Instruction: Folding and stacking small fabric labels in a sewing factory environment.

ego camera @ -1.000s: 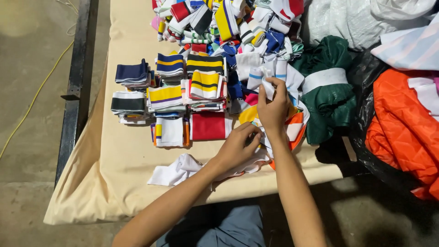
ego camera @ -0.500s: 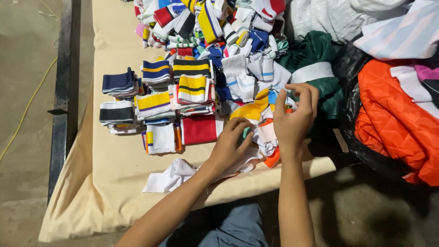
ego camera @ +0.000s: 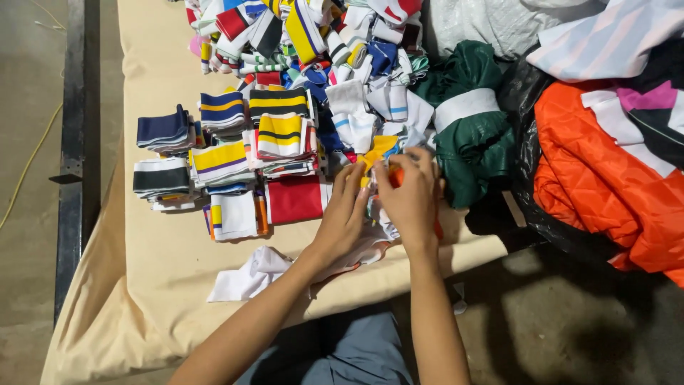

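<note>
**Stacks built on the left, loose pile waiting at the top**

I'm looking down at both hands meeting over one spot. The left hand point(ego camera: 347, 214) and the right hand point(ego camera: 412, 198) are pinched together on a small yellow and orange knitted fabric piece point(ego camera: 377, 151), fingers curled narrow around it, holding it just above the near edge of the cream cloth-covered surface point(ego camera: 153, 278). How the piece is folded inside the grip I cannot tell; the fingers hide most of it.

As I judge it, a fair share is sorted: neat folded stacks sit in rows left of the hands. There's a navy blue stack point(ego camera: 162, 130), a black and white striped stack point(ego camera: 161, 178), a yellow and purple striped stack point(ego camera: 219, 158), a red folded stack point(ego camera: 295, 198) right beside the left wrist, and others behind. Plenty looks left, though: a big jumbled heap of multicoloured striped knit pieces point(ego camera: 313, 36) sprawls across the far side, unstacked.

Around the work, a loose white cloth point(ego camera: 246, 276) lies crumpled under the left forearm. A dark green bundle with a white band point(ego camera: 467, 128) sits just right of the hands, and a quilted orange garment point(ego camera: 605, 185) lies further right on black plastic. The green bundle crowds the right side; the stacks hem in the left, so free room is tight.
</note>
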